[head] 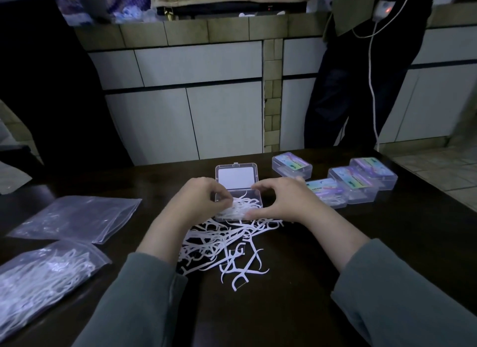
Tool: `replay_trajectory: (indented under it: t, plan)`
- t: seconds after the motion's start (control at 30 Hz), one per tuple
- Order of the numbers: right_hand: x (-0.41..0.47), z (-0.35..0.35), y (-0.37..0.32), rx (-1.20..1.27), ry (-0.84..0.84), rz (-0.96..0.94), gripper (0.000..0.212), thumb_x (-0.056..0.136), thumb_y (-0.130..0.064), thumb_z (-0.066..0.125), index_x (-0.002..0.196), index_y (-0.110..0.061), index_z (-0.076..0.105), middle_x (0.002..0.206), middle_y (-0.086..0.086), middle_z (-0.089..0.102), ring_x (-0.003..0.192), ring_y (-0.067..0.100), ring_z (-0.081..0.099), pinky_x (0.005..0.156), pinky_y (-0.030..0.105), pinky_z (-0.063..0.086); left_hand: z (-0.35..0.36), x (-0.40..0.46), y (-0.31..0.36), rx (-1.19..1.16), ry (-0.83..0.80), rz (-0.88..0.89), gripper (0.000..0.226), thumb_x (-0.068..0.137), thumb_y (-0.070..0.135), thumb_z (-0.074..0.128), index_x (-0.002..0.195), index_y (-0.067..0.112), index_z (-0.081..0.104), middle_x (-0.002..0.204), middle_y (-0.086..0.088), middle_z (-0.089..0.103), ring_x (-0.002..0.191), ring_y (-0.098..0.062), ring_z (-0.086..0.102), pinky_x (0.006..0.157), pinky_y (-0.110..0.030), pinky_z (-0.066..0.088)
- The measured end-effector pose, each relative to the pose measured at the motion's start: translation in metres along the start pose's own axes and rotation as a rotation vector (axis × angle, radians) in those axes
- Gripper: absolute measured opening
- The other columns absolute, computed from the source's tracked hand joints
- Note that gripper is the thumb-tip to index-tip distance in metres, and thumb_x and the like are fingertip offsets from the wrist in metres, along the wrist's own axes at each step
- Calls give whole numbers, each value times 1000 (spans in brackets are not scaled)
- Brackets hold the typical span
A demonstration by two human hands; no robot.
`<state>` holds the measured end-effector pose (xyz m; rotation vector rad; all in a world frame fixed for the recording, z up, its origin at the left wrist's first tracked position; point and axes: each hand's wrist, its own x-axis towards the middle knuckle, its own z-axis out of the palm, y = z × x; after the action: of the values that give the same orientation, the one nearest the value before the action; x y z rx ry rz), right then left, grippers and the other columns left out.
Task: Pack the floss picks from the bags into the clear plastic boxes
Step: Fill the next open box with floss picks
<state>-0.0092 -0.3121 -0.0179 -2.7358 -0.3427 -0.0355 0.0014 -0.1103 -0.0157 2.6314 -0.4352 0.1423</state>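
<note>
Centrally, on the dark brown wooden table point(296, 256), we recorded one small clear plastic box with its hinged lid open point(237, 189), the lid standing at the far side and the tray part-filled with white plastic floss picks.

Our left hand point(200, 199) sat at the tray's left edge, fingers curled and pinching a bunch of picks point(238, 207) inside the box. Our right hand point(280, 200) sat at the tray's right side, fingers bent inward with the tips on the picks at the near right corner; whether it actually gripped any, we could not tell.

Just below the box in the frame, touching its near edge, lay a loose heap of white floss picks point(227, 248) spread across the table between our grey-green sleeves.

At lower left, one clear zip bag full of floss picks point(44, 277); above it, a flat clear zip bag point(77, 217) that looked empty.

At right of centre, four closed clear plastic boxes with coloured labels point(353, 181), grouped close together, the nearest partly hidden behind our right hand.

Along the upper frame, white cabinet doors point(206, 93) under a tiled counter, and a person in dark trousers point(343, 88) standing at upper right with a white cable point(371, 83) hanging down.
</note>
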Motion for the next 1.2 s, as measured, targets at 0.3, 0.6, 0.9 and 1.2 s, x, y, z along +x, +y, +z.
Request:
replay_trajectory:
  t: [0.3, 0.6, 0.9, 1.2]
  plan:
    - [2, 1, 3, -63, 20, -10, 81, 73, -75, 60, 142, -36, 43, 143, -10, 49, 133, 16, 39, 111, 45, 23, 10, 5, 5, -25, 36, 37, 20, 92, 38, 60, 103, 28, 73, 93, 11, 67, 77, -1, 59, 71, -23, 52]
    - [-22, -19, 1, -100, 29, -2, 45, 68, -69, 71, 99, -37, 66, 92, -20, 65, 87, 1, 54, 89, 31, 40, -20, -35, 15, -71, -130, 13, 39, 63, 62, 71, 94, 39, 70, 90, 22, 65, 83, 5, 58, 66, -15, 42]
    - [-27, -4, 0, -129, -93, 6, 48, 81, -49, 72, 127, -41, 60, 130, -14, 59, 120, 14, 52, 98, 34, 44, -16, -45, 11, 18, -412, -148, 98, 40, 62, 80, 132, 39, 53, 94, 8, 57, 91, -10, 58, 76, -28, 50]
    - [-25, 0, -2, -201, -79, -49, 26, 86, -46, 66, 111, -39, 68, 111, -17, 63, 109, 8, 53, 103, 37, 29, -7, -41, 3, 24, -294, -59, 59, 64, 65, 73, 117, 41, 65, 93, 11, 55, 87, -6, 56, 77, -27, 47]
